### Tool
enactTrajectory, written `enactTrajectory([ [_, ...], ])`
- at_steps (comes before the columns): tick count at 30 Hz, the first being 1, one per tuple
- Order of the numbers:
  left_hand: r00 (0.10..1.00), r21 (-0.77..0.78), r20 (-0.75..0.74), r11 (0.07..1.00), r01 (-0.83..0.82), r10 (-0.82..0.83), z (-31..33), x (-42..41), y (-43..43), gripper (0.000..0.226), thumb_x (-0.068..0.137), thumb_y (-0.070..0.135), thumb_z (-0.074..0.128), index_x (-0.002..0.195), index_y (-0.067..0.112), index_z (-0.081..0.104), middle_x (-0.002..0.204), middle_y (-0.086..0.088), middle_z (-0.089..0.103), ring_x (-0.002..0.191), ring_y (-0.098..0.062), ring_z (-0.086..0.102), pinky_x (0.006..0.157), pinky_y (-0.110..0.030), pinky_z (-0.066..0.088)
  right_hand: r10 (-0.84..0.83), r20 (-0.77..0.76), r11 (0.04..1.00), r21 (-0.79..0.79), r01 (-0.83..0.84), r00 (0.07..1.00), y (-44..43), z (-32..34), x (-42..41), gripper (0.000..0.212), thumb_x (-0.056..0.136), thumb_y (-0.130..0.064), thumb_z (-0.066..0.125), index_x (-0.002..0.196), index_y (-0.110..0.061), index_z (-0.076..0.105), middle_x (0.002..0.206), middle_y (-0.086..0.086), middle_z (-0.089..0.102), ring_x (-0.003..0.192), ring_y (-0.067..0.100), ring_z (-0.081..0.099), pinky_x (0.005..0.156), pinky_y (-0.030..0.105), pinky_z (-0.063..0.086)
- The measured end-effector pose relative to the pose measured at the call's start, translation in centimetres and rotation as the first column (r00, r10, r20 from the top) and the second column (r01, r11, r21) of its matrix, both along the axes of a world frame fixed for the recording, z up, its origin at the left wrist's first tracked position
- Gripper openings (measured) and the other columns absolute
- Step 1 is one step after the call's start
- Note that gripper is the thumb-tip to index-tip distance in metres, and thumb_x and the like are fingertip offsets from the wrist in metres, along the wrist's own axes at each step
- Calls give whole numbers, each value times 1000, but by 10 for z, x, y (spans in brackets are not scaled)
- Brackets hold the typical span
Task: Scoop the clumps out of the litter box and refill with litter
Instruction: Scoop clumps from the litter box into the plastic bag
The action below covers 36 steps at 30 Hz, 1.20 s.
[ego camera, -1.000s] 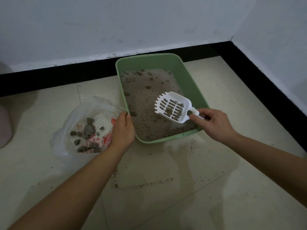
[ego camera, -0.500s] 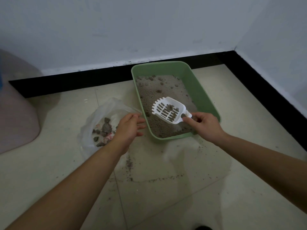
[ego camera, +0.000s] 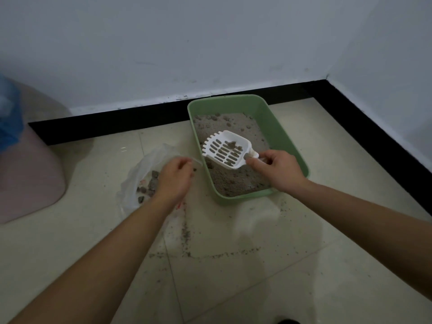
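The right hand grips the short handle of the white scoop, holding it roughly level just ahead of its fingers, above the litter in the green litter box. Held this way, loose grains can probably drop back through the slots while a few clumps stay caught. The left hand pinches the rim of the plastic bag on the floor beneath it, likely to keep its mouth open. Bagged clumps lie just left of that hand.
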State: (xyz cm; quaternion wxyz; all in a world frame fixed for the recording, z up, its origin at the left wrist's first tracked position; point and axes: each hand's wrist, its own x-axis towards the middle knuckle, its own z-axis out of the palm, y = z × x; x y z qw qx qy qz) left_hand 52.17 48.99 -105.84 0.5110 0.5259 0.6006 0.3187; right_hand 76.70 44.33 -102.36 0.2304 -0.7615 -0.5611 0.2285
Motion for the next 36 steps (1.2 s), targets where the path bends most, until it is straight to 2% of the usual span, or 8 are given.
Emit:
enactTrajectory([
  [3, 876, 407, -455, 913, 42, 162, 11, -40, 18, 31, 94, 23, 54, 123, 15, 59, 116, -5, 60, 105, -26, 57, 90, -38, 47, 201, 245, 978, -104, -181, 948, 21, 20, -36, 41, 89, -64, 54, 100, -29, 73, 72, -10, 67, 57, 14, 64, 53, 29, 55],
  [7, 683, 249, -704, 968, -21, 195, 11, -85, 29, 60, 84, 33, 65, 137, 13, 45, 138, -18, 43, 128, -37, 38, 102, -48, 36, 420, 539, 908, -253, -335, 730, 46, 38, -104, 34, 92, -46, 55, 75, -18, 62, 61, -4, 55, 55, 15, 53, 60, 29, 53],
  [11, 747, 88, -663, 996, 3, 56, 3, -102, 24, 73, 81, 28, 73, 143, 13, 39, 127, -14, 57, 112, -33, 56, 90, -41, 47, 552, 781, 753, -317, -576, 292, 42, 54, -168, 24, 93, -8, 52, 76, -23, 46, 61, -3, 35, 65, 21, 45, 62, 31, 35],
  [15, 777, 214, -603, 975, -61, 181, 2, -106, 19, 41, 88, 14, 57, 129, 17, 54, 96, -4, 67, 86, -26, 63, 76, -36, 53, 517, 848, 674, -318, -667, 118, 40, 47, -176, 24, 96, -6, 47, 78, -21, 46, 70, -1, 45, 66, 21, 46, 65, 32, 33],
  [21, 823, 204, -531, 973, -108, 202, 6, -99, 28, 43, 86, 18, 57, 128, 16, 53, 101, -4, 65, 91, -24, 61, 80, -36, 51, 474, 443, 879, -186, -440, 761, 47, 33, -126, 35, 90, -55, 59, 101, -25, 73, 79, -5, 68, 66, 16, 63, 63, 31, 56],
  [24, 781, 384, -543, 918, -97, 309, 8, -84, 30, 42, 84, 20, 57, 126, 17, 52, 118, -7, 55, 106, -27, 53, 85, -39, 45, 329, 177, 934, -202, -293, 928, 47, 36, -82, 39, 87, -59, 63, 105, -27, 75, 79, -3, 74, 51, 11, 58, 52, 23, 54],
  [29, 914, 500, -308, 862, -81, 265, 15, -24, 31, 28, 88, 13, 54, 116, 13, 55, 109, -3, 50, 69, -8, 47, 68, -19, 29, 92, 299, 979, -200, -32, 950, 35, 51, -9, 41, 90, -62, 56, 109, -28, 70, 82, -1, 69, 66, 16, 63, 61, 32, 54],
  [36, 868, 12, -485, 991, 130, -108, -17, 55, 31, 39, 98, 22, 44, 126, -5, 46, 129, -25, 48, 113, -39, 51, 87, -37, 41, 287, 471, 901, -429, -67, 834, 13, 52, 30, 33, 95, -52, 54, 108, -25, 69, 82, 1, 66, 73, 20, 63, 67, 34, 55],
])
